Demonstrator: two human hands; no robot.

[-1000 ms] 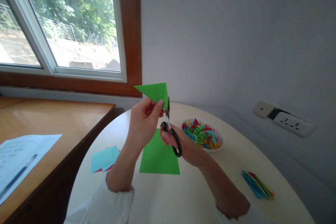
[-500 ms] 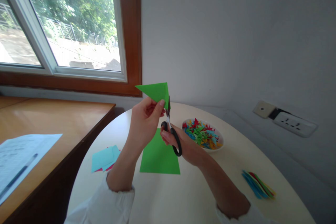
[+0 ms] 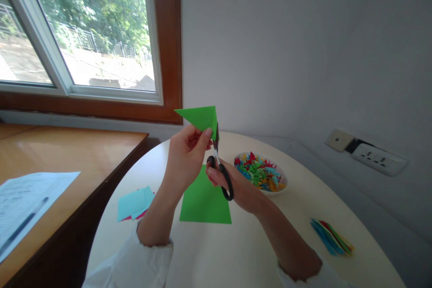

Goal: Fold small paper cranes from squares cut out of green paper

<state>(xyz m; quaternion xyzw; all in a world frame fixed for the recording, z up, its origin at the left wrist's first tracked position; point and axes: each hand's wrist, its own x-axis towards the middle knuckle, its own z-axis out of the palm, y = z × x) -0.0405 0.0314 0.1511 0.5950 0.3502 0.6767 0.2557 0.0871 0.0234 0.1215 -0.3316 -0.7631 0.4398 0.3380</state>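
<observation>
My left hand (image 3: 189, 153) pinches a folded piece of green paper (image 3: 200, 118) between thumb and fingers, held up above the table. The paper has a pointed tip at its left and a straight edge at its right. My right hand (image 3: 224, 177) grips black-handled scissors (image 3: 227, 184), their blades pointing up. Those blades lie along the right edge of the folded paper, with a narrow strip of green to their right. Below both hands, a flat green sheet (image 3: 205, 204) rests on the table, partly covered by my left wrist and right hand.
A white bowl (image 3: 285, 185) of small colourful folded paper pieces stands right of my hands on the round white table (image 3: 202, 256). Coloured paper strips (image 3: 332, 237) lie farther right. Light blue and pink papers (image 3: 133, 203) are at the left. A wooden desk (image 3: 101, 144) holds a written sheet and pen.
Almost nothing differs. The green paper and the scissor blades have shifted very slightly against each other; a bit of green now shows right of the blades.
</observation>
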